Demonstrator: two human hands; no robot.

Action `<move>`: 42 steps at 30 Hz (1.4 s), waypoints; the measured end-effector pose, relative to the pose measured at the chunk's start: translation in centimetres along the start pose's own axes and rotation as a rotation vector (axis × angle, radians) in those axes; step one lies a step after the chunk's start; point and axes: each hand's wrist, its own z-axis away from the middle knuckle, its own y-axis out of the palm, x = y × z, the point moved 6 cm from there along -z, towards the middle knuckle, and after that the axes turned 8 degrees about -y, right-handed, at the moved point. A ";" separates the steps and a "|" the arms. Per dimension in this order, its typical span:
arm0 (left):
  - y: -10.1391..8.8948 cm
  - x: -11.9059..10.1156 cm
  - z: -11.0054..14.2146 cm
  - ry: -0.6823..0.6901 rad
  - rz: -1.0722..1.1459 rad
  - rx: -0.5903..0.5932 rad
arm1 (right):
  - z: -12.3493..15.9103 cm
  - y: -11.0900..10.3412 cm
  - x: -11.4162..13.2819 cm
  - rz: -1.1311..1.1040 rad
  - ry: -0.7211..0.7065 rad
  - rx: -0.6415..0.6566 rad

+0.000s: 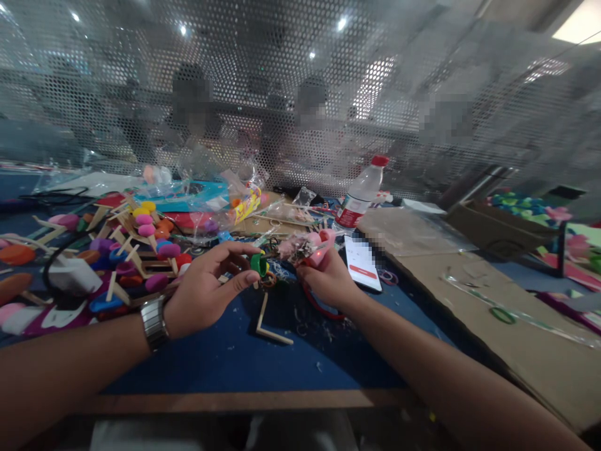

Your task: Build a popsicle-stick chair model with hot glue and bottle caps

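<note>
In the head view, my left hand (pixel 211 285) wears a metal-banded watch and pinches a small green ring-shaped piece (pixel 258 265) between thumb and fingers. My right hand (pixel 328 279) is wrapped round a pink hot glue gun (pixel 319 245) with a small red light on it. Its front end, smeared with grey residue, points left, close to the green piece; I cannot tell whether they touch. Below my hands, two thin wooden sticks (pixel 263 322) form an L on the blue table (pixel 323 369). A red-handled tool (pixel 323 308) is partly hidden beneath my right hand.
Wooden sticks with coloured round ends (pixel 141 250) are heaped at the left, beside a white charger plug (pixel 72 275). Behind stand a red-capped bottle (pixel 361 194) and clear wrappers. A phone (pixel 361 263), flat cardboard (pixel 469 300) and an open box (pixel 502 228) lie right.
</note>
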 end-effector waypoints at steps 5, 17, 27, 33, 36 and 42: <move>0.0 0.0 -0.1 0.008 0.001 -0.003 | 0.1 0.2 0.0 -0.008 0.009 0.015; 0.1 -0.1 -0.1 -0.001 0.018 0.004 | 0.2 -0.1 0.3 0.027 -0.006 0.001; 0.1 -0.2 0.0 -0.006 0.029 0.012 | -0.1 -0.2 0.5 0.036 -0.033 0.036; 0.0 -0.3 0.0 -0.005 0.040 -0.006 | 0.2 -0.1 0.2 0.015 -0.030 0.048; 0.1 -0.2 -0.1 -0.002 0.047 -0.001 | 0.2 0.0 0.0 -0.020 -0.024 0.032; 0.1 0.0 0.0 -0.023 0.040 0.005 | 0.2 -0.1 -0.3 -0.007 -0.007 0.010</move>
